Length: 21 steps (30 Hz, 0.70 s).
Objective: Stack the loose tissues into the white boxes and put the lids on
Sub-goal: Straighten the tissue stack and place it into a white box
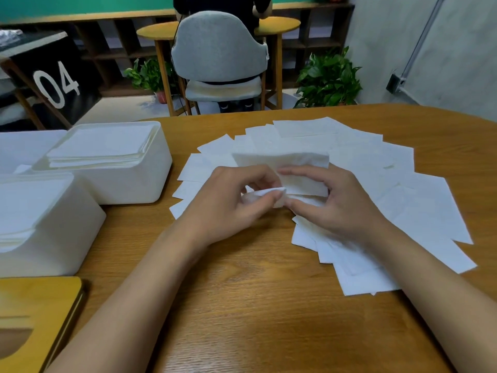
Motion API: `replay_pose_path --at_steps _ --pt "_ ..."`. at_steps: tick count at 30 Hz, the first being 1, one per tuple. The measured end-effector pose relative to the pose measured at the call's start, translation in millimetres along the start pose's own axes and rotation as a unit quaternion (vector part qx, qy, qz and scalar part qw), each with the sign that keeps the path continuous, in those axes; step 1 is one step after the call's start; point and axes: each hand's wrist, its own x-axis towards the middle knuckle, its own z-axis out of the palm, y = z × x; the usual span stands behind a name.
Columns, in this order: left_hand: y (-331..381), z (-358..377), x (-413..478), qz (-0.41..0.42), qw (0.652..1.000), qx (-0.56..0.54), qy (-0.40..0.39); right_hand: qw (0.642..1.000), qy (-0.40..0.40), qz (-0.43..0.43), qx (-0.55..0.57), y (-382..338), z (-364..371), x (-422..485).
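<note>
A thin white tissue (282, 162), creased and partly folded, is pinched from both sides: the left hand (228, 203) and the right hand (336, 203) each curl fingers and thumb onto its near edge. It is held just above a fan of loose tissues (376, 168) lying flat on the wooden table (242, 319). At left, the far white box (129, 184) and the near white box (67, 238) stand open, each holding a stack of tissues. A wooden lid (35, 300) with a slot lies at the near left. Bare wood shows between fan and boxes, and between the forearms.
</note>
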Motion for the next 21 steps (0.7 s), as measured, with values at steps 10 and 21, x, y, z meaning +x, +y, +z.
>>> replay_pose_path --at_steps 10,21 --pt "3 -5 2 -0.107 0.978 -0.159 0.084 0.968 0.082 0.108 0.211 -2 -7 3" --pt "5 -5 4 -0.177 0.962 -0.189 0.083 0.965 -0.010 0.132 0.227 -17 -1 -2"
